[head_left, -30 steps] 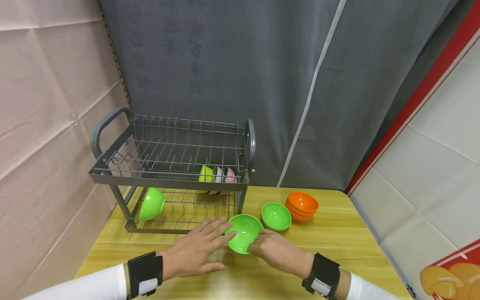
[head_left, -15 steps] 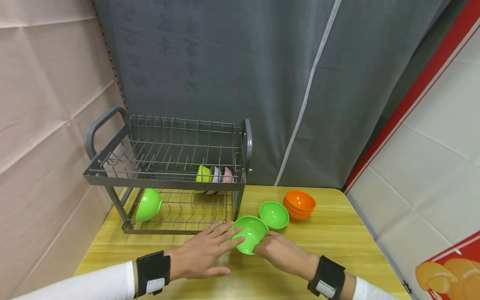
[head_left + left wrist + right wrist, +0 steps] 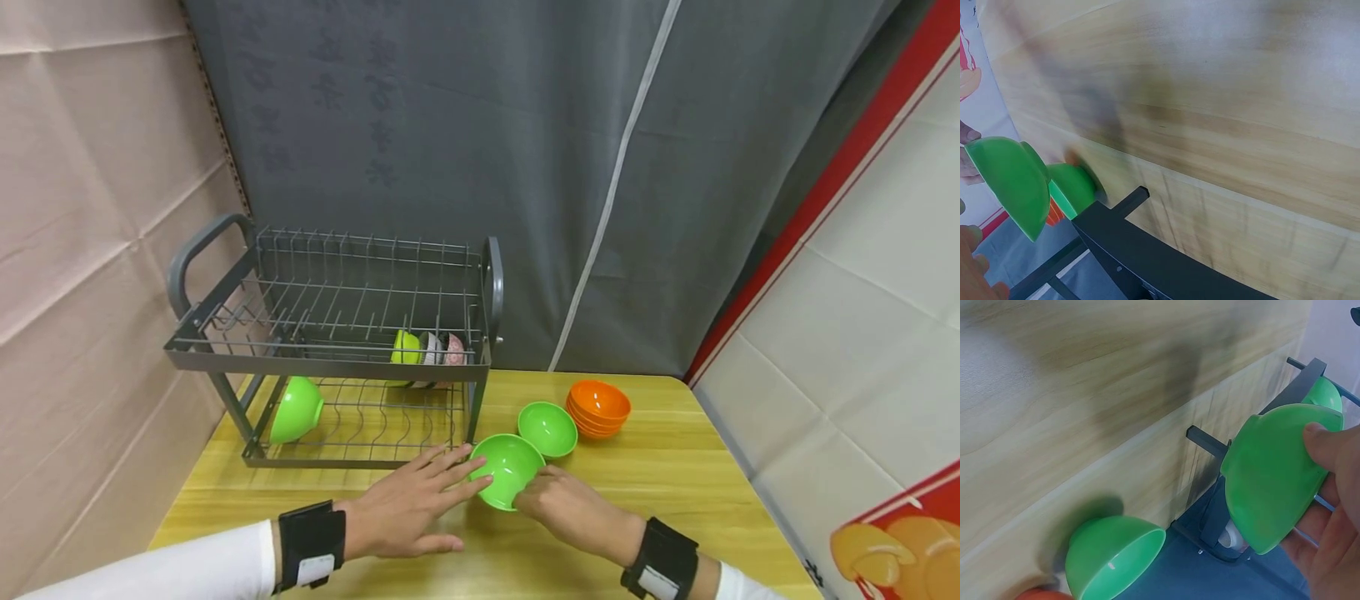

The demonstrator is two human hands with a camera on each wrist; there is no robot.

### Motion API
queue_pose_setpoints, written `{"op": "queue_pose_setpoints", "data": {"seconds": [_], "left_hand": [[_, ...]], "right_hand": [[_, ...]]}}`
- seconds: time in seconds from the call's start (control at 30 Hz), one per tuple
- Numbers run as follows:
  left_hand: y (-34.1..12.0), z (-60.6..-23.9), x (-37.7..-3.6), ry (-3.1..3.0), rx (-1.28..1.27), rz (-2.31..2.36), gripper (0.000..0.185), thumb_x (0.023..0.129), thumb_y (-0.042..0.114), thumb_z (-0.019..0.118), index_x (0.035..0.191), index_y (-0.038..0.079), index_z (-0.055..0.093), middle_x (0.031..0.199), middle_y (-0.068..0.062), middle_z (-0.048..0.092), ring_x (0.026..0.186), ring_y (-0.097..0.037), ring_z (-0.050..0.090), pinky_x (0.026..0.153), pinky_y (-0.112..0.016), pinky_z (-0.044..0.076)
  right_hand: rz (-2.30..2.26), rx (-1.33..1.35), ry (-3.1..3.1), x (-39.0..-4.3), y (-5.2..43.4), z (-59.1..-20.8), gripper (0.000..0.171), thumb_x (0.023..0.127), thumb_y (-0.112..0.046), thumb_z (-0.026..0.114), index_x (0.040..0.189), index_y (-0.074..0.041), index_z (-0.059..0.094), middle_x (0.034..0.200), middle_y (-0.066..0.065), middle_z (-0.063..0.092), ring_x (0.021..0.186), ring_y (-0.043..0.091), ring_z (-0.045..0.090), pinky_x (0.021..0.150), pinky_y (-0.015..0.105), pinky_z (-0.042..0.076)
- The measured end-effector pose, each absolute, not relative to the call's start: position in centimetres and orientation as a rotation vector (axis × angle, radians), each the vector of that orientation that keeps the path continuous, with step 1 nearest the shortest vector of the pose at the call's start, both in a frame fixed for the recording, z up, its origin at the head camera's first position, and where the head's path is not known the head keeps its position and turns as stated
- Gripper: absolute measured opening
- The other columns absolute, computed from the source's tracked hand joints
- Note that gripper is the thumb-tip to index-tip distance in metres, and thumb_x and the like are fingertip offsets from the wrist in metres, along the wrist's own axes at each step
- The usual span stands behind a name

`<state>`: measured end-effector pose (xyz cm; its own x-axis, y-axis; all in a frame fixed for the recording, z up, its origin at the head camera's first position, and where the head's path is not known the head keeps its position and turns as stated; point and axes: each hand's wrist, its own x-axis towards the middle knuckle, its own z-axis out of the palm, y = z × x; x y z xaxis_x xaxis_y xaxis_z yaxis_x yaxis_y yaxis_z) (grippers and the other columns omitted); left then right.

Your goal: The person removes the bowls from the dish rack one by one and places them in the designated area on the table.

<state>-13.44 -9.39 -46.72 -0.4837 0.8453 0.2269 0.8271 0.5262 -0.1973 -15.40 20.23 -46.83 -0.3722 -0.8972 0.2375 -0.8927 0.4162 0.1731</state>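
From the head view, both hands are at a green bowl [image 3: 507, 470] that is tipped up off the wooden counter [image 3: 675, 483], just in front of the right end of the gray dish rack [image 3: 330, 358]. The right hand [image 3: 561, 504] grasps the bowl from below and behind, with fingers curled round its rim. The left hand [image 3: 405, 508] lies flat with straight fingers, and its fingertips touch the bowl's left side. So the step looks like lifting and turning this bowl, and I think the next move calls for tipping it on its edge and sliding it between the wires of the lower shelf. Another green bowl [image 3: 548, 428] sits just behind it, and a stack of orange bowls [image 3: 599, 408] is beside that one. 1 green bowl in the rack [image 3: 296, 408] leans at the left of the lower shelf, and 3 small bowls [image 3: 429, 350] stand at the back right. In the left wrist view, the held bowl [image 3: 1010, 184] shows at the left edge, on its side, above the counter [image 3: 1210, 94], with the rack's dark frame [image 3: 1141, 256] below. In the right wrist view, the thumb [image 3: 1325, 444] presses on the bowl [image 3: 1272, 481] and fingers wrap under it. No brand or label can be read; a red picture poster [image 3: 900, 550] shows at the right, but its writing is too small to tell.
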Motion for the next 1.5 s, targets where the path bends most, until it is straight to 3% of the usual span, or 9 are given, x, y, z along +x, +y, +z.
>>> {"op": "queue_pose_setpoints", "data": {"seconds": [0.57, 1.13, 1.5], "left_hand": [[-8.1, -46.7, -14.2, -2.477, -1.437, 0.12, 0.078, 0.101, 0.071, 0.023, 0.163, 0.024, 0.023, 0.168, -0.006, 0.029, 0.156, -0.028, 0.025, 0.125, -0.048, 0.03], [-6.3, -46.3, -14.6, -2.417, -1.511, 0.069, 0.075, 0.102, 0.068, 0.029, 0.162, 0.022, 0.027, 0.167, -0.007, 0.03, 0.154, -0.029, 0.031, 0.124, -0.048, 0.033], [-5.7, -45.9, -14.5, -2.422, -1.512, 0.139, 0.077, 0.102, 0.07, 0.023, 0.163, 0.024, 0.021, 0.17, -0.004, 0.021, 0.157, -0.025, 0.024, 0.127, -0.046, 0.028]], "right_hand": [[0.062, 1.487, -2.376, -15.1, 22.0, -46.7, 0.03, 0.073, -0.003, 0.078, 0.074, -0.023, 0.056, 0.064, -0.018, 0.05, 0.066, -0.003, 0.049, 0.079, 0.024, 0.055], [0.031, 1.348, -2.504, -15.7, 23.0, -46.2, 0.027, 0.074, -0.002, 0.081, 0.073, -0.021, 0.061, 0.067, -0.014, 0.062, 0.066, -0.002, 0.055, 0.077, 0.027, 0.057], [0.05, 1.13, -2.616, -18.4, 23.2, -46.7, 0.021, 0.076, 0.001, 0.08, 0.074, -0.016, 0.068, 0.068, -0.008, 0.068, 0.066, 0.003, 0.06, 0.074, 0.034, 0.057]]}}
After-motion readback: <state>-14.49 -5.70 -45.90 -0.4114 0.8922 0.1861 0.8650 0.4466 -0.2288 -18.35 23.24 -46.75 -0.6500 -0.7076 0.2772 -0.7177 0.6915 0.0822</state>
